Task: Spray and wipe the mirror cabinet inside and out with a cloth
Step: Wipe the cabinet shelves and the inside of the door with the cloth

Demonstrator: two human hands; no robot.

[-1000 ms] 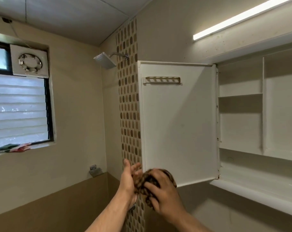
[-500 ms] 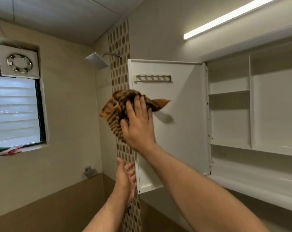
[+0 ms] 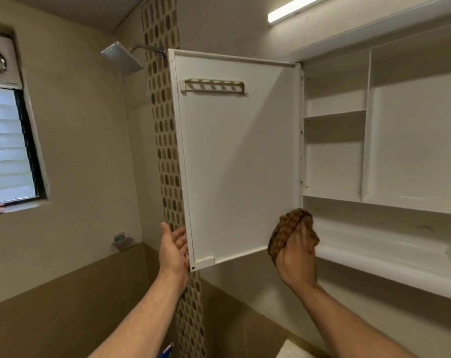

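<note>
Down and across is where the right hand (image 3: 296, 254) has travelled since half a second ago: it was then flattening the brown checked cloth (image 3: 287, 228) high on the inner face of the open white cabinet door (image 3: 239, 164), just under the slotted white holder rack (image 3: 214, 86), and it now sits at the door's lower hinge-side corner. Its fingers are curled round the cloth, which is bunched into a wad and pressed where the door's bottom edge meets the cabinet's long bottom shelf (image 3: 374, 241). The left hand (image 3: 174, 249) has risen from below the door to its free edge, palm open and fingers relaxed, laid along the lower part of that edge; it seems to steady the door, though whether the fingertips touch the mirror side behind cannot be told from this angle. Such a sweep suggests one diagonal pass over the door's inside face is ending, with the hinge corner getting attention now. Much of that white panel looks plain and unmarked, yet the white mirror cabinet (image 3: 412, 138) itself, with its upright divider and small shelves, appears untouched so far, and the mirror face is turned away and unseen. By that reckoning the task is early: the compartments and the outside remain. Beyond the door stand a strip of brown mosaic tiles (image 3: 167, 151) and a square metal shower head (image 3: 121, 56).
</note>
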